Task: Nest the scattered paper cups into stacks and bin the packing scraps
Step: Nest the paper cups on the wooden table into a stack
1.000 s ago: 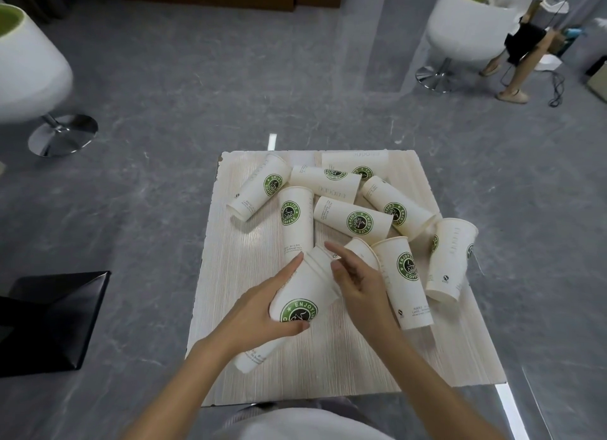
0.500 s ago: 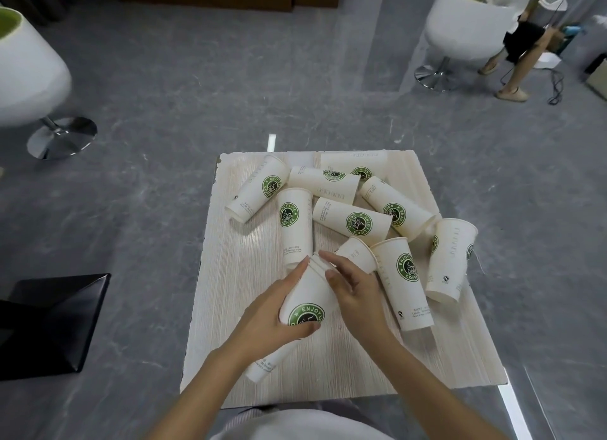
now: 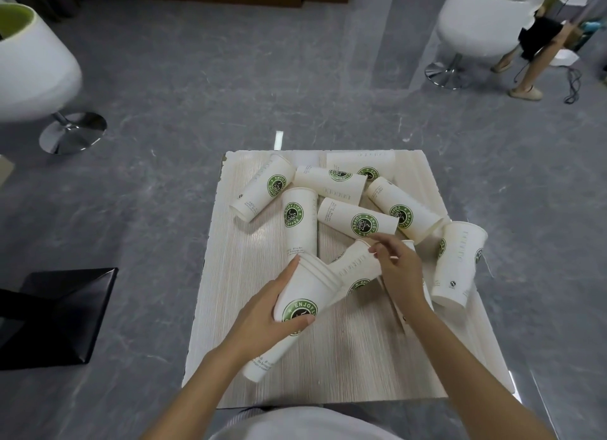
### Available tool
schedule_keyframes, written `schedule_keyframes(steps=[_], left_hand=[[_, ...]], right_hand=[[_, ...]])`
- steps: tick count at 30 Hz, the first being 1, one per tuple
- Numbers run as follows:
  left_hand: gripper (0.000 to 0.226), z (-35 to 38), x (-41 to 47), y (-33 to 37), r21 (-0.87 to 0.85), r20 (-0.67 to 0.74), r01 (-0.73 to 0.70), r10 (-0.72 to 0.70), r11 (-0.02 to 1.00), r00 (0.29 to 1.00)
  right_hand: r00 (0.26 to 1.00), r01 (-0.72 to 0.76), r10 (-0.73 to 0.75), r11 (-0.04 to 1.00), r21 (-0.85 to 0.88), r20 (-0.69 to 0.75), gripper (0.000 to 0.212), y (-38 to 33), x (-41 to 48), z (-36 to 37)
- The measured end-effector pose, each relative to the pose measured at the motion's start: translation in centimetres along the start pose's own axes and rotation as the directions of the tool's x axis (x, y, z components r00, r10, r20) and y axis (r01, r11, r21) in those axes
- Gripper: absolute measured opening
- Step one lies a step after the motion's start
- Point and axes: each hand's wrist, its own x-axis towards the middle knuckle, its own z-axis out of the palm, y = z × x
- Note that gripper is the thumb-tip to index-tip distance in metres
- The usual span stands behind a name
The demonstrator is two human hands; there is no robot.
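White paper cups with green round logos lie scattered on a pale wooden table (image 3: 345, 357). My left hand (image 3: 262, 311) grips a nested stack of cups (image 3: 305, 295), tilted with the rims pointing up and away from me. My right hand (image 3: 399, 268) holds another cup (image 3: 358, 265) whose base sits at the mouth of the stack. Several loose cups (image 3: 358, 222) lie on their sides farther back. One more cup (image 3: 458, 262) lies at the right edge. No packing scraps are visible.
A black bin (image 3: 56, 314) stands on the grey floor to the left of the table. White tub chairs (image 3: 33, 65) stand at the far left and far right. A person's legs (image 3: 525, 74) show at the top right.
My left hand has lifted and tilted the stack more upright. My right hand has moved up and right, drawing a cup to the stack's open mouth.
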Motion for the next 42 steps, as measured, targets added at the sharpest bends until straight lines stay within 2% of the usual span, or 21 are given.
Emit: schedule_keyframes(steps=[4,9,12,15,20,26,29,38,42], left_hand=[[0.093,-0.2,-0.1,-0.2,-0.012,-0.003,0.011,-0.011,1.0,1.0],[0.094,-0.4,-0.3,-0.3,-0.017,-0.022,0.023,-0.023,1.0,1.0],[0.094,-0.7,-0.4,-0.4,-0.021,-0.039,0.032,-0.032,0.999,0.999],[0.094,-1.0,-0.7,-0.5,-0.026,-0.058,0.029,-0.031,0.999,0.998],[0.094,-1.7,-1.3,-1.2,-0.024,-0.09,0.04,-0.042,0.999,0.995],[0.092,-2.7,-2.2,-2.1,-0.02,-0.123,0.044,-0.046,0.999,0.991],[0.093,-3.1,-2.6,-2.5,-0.019,-0.111,0.042,-0.044,0.999,0.993],[0.093,-3.9,-3.3,-2.5,-0.007,-0.062,0.017,-0.017,1.0,0.998],[0.093,-4.0,-3.1,-2.6,0.028,-0.027,0.007,-0.006,1.0,1.0]], right_hand=[[0.999,0.026,-0.02,0.983,-0.183,0.038,0.028,1.4,1.5,-0.2],[0.989,-0.026,0.063,0.965,-0.262,0.134,0.033,2.6,1.9,0.9],[0.981,-0.065,0.105,0.97,-0.235,0.162,0.035,2.4,1.5,1.2],[0.977,-0.026,0.076,0.971,-0.238,0.201,0.035,2.5,1.3,1.4],[0.98,-0.04,0.082,0.974,-0.223,0.183,0.036,2.7,0.9,1.3],[0.985,-0.068,0.08,0.994,-0.082,0.152,0.032,1.8,0.0,1.0],[0.991,-0.035,0.04,0.999,-0.039,0.127,0.032,0.6,-0.3,0.3],[0.99,0.128,-0.125,0.991,0.047,-0.071,0.036,-4.3,0.2,-2.4],[0.988,0.148,-0.143,0.986,0.077,-0.059,0.037,-4.9,-0.2,-1.3]])
